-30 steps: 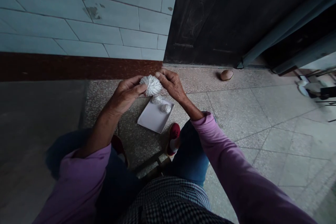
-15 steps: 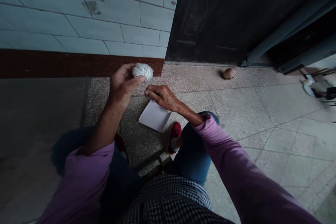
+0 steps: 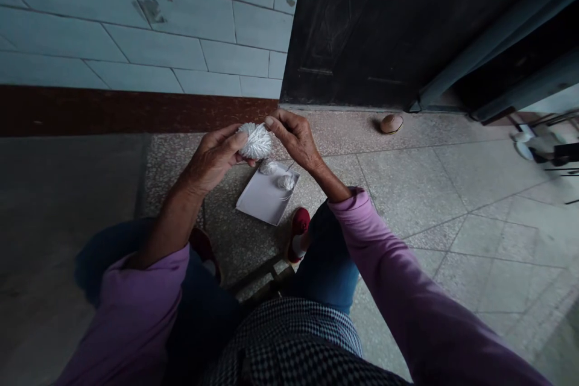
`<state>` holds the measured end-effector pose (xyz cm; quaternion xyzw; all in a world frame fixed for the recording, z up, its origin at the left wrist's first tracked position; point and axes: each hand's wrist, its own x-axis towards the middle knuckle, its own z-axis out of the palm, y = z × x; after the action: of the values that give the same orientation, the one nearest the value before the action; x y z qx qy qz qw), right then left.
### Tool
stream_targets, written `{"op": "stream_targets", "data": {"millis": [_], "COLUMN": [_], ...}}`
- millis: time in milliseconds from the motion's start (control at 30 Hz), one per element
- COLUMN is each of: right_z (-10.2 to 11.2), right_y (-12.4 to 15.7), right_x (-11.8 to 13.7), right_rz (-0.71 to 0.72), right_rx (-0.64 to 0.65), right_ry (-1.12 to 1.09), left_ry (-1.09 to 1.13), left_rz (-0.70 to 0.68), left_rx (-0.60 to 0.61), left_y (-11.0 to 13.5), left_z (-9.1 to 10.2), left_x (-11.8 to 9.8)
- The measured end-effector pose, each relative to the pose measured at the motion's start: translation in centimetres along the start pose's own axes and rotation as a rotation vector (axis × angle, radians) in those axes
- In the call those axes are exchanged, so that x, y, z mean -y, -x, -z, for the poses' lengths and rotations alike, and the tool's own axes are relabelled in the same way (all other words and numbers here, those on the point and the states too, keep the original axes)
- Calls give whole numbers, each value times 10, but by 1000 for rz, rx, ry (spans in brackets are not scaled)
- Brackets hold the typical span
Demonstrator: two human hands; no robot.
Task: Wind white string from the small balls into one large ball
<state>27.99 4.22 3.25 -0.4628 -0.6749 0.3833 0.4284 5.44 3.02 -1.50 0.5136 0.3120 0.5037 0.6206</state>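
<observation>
Now the right hand [image 3: 293,137] is coming up from the box [image 3: 257,202] to the white yarn ball [image 3: 257,145], just left of centre — suggesting winding is continuing. It is pinching — any strand unclear; the left hand's [image 3: 219,155] grip is holding the ball.

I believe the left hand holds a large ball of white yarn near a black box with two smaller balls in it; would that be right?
Not quite: the head view shows the box is pale, not black; the left hand does hold the large ball, and two smaller balls are inside.
</observation>
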Motion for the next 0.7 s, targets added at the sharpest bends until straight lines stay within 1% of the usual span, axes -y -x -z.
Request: {"op": "stream_targets", "data": {"millis": [100, 267, 400, 500, 700], "right_z": [-6, -9, -4, -2, -5], "right_y": [-4, -9, -9, -7, -8], "right_x": [-14, -29, -29, -27, -28], "right_rz": [4, -20, -22, -8, -8], "right_rx": [-9, -20, -34, -43, -34], "right_ry": [-29, -10, 22, 33, 41], "left_ry": [23, -32, -11, 44, 40], "left_rz": [7, 16, 39, 20, -52], "left_rx": [-50, -92, -141, -180, -154], "left_y": [-2, -6, -10, -12, -11], "left_z": [-4, -3, -1, -1, -1], "left_x": [0, 0, 2, 6, 17]}}
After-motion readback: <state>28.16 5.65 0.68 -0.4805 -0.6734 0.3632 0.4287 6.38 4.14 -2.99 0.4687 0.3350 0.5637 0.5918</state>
